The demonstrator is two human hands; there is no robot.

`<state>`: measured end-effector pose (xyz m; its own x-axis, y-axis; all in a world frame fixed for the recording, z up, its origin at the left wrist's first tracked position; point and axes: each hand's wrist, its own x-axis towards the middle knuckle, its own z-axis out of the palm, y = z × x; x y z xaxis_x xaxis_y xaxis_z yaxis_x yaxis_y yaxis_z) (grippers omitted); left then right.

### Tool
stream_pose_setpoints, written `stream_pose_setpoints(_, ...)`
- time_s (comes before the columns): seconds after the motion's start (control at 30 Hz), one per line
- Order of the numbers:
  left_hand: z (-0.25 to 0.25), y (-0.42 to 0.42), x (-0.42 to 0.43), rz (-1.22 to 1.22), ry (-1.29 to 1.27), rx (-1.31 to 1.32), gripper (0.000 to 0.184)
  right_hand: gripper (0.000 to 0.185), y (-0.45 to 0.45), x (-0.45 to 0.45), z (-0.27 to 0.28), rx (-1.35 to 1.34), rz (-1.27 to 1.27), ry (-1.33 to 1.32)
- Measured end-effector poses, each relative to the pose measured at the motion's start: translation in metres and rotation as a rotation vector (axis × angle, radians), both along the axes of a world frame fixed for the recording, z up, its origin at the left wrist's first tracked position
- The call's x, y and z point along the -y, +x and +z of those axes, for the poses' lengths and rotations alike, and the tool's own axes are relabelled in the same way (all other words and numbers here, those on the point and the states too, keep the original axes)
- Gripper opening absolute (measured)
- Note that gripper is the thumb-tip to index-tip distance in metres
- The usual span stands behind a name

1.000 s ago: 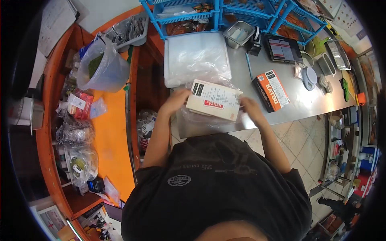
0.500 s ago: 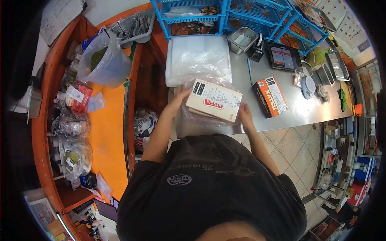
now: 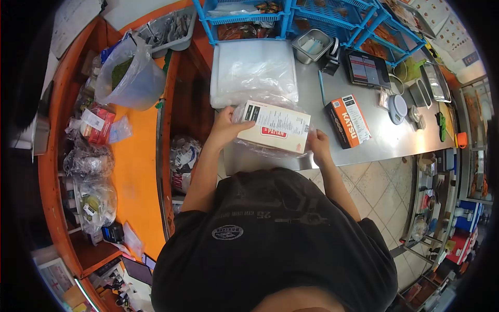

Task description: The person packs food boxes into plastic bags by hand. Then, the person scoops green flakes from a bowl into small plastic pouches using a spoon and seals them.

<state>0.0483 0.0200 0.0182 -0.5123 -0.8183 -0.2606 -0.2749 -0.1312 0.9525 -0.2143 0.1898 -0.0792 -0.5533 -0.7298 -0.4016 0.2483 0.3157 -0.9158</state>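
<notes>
Our half-curled right hand (image 3: 319, 147), its hold unclear, is at one end of an oblong cream cardboard box (image 3: 278, 123); our left hand (image 3: 224, 128) clasps the other. Clear plastic film (image 3: 264, 150) surrounds it, over the silvery metal worktop (image 3: 390, 141).

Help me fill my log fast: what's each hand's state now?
Left hand: thumb on the cream box; firm grip cannot be told.
Right hand: partly curled at the box's right end; what it holds cannot be told.
</notes>
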Motion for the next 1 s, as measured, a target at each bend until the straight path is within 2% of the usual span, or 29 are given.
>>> stream_pose_setpoints(0.07, -0.031, -0.004, 0.008, -0.029, -0.265, 0.111, 0.051, 0.012, 0.006, 0.014, 0.004, 0.112, -0.071, 0.064)
stream_pose_setpoints(0.1, -0.030, -0.006, 0.011, -0.042, -0.218, 0.105, 0.053, 0.014, 0.005, 0.021, 0.005, 0.168, -0.108, 0.093)
stream_pose_setpoints(0.2, -0.022, -0.006, 0.011, -0.070, -0.083, 0.087, 0.059, 0.023, -0.002, 0.027, 0.001, 0.189, 0.066, 0.081)
stream_pose_setpoints(0.3, -0.004, -0.008, 0.011, -0.080, -0.033, 0.084, 0.060, 0.041, -0.006, 0.023, 0.020, 0.223, 0.017, -0.052)
stream_pose_setpoints(0.4, -0.010, -0.006, 0.012, -0.073, -0.071, 0.113, 0.059, 0.046, -0.001, 0.008, 0.020, 0.379, 0.052, -0.490)
stream_pose_setpoints(0.47, -0.025, -0.007, 0.012, -0.084, -0.077, 0.110, 0.059, 0.041, 0.011, -0.008, 0.038, 0.308, 0.071, -0.363)
stream_pose_setpoints(0.5, -0.018, -0.008, 0.009, -0.085, -0.127, 0.192, 0.058, 0.038, 0.015, -0.014, 0.046, 0.272, 0.080, -0.300)
stream_pose_setpoints(0.57, -0.004, -0.010, 0.002, -0.090, -0.228, 0.354, 0.058, 0.039, 0.005, -0.026, 0.048, 0.160, 0.255, -0.002)
stream_pose_setpoints(0.6, -0.006, -0.010, 0.002, -0.102, -0.237, 0.344, 0.059, 0.039, 0.004, -0.029, 0.056, 0.103, 0.340, 0.150)
stream_pose_setpoints(0.63, -0.008, -0.009, 0.003, -0.114, -0.246, 0.334, 0.060, 0.038, 0.001, -0.026, 0.063, 0.234, 0.379, 0.267)
stream_pose_setpoints(0.73, 0.000, -0.009, -0.001, -0.121, -0.338, 0.362, 0.053, 0.038, -0.008, -0.017, 0.101, 0.179, 0.474, 0.273)
stream_pose_setpoints(0.77, 0.008, -0.008, -0.001, -0.117, -0.382, 0.382, 0.049, 0.023, -0.010, -0.015, 0.112, 0.128, 0.344, 0.232)
stream_pose_setpoints(0.87, 0.045, 0.003, 0.011, -0.141, 0.134, -0.074, 0.036, 0.011, -0.006, -0.015, 0.165, -0.275, 0.265, -0.003)
stream_pose_setpoints(0.9, 0.067, 0.006, 0.006, -0.043, 0.077, -0.210, 0.023, 0.010, -0.010, -0.018, 0.167, -0.373, 0.255, -0.041)
stream_pose_setpoints(0.97, 0.082, 0.025, 0.020, 0.084, -0.298, -0.242, 0.017, 0.013, -0.023, -0.023, 0.172, -0.570, 0.236, -0.127)
stream_pose_setpoints(1.0, 0.090, 0.036, 0.030, 0.229, -0.655, -0.027, 0.014, 0.014, -0.022, -0.022, 0.182, -0.734, 0.158, -0.092)
